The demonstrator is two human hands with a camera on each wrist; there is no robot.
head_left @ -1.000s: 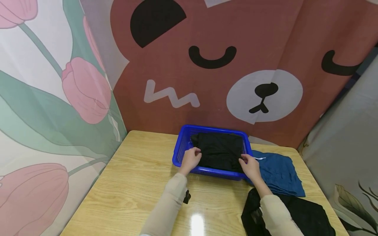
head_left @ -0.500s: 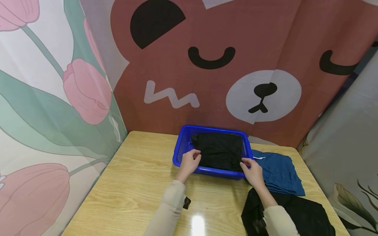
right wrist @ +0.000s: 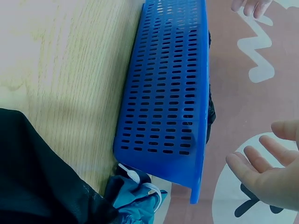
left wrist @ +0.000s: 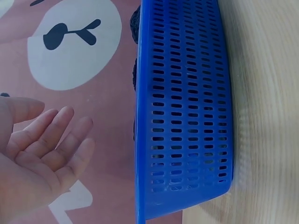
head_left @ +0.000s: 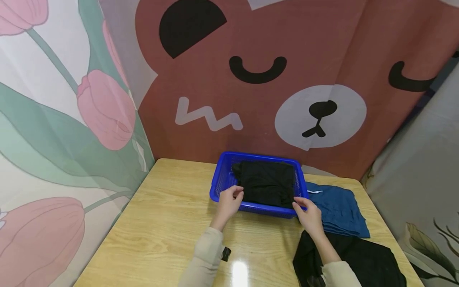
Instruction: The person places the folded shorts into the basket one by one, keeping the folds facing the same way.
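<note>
A folded black garment (head_left: 267, 183) lies in a blue perforated plastic basket (head_left: 216, 184). My left hand (head_left: 228, 204) is over the basket's front left part, thumb and index finger bent toward each other. In the left wrist view that hand (left wrist: 42, 163) has relaxed, parted fingers with nothing between them, apart from the basket wall (left wrist: 187, 102). Over the front right corner is my right hand (head_left: 310, 217), its fingers spread loosely. The right wrist view shows it (right wrist: 273, 168) holding nothing, beside the basket's rim (right wrist: 202, 116).
Right of the basket, a folded blue garment (head_left: 340, 211) with a white drawstring lies on the wooden table (head_left: 154, 223). A black garment (head_left: 369, 259) lies nearer, under the right forearm. Behind the table hangs a brown printed curtain (head_left: 201, 143).
Both hands have drawn back slightly toward the person, away from the black garment in the basket. Basket and garments have stayed in place.
</note>
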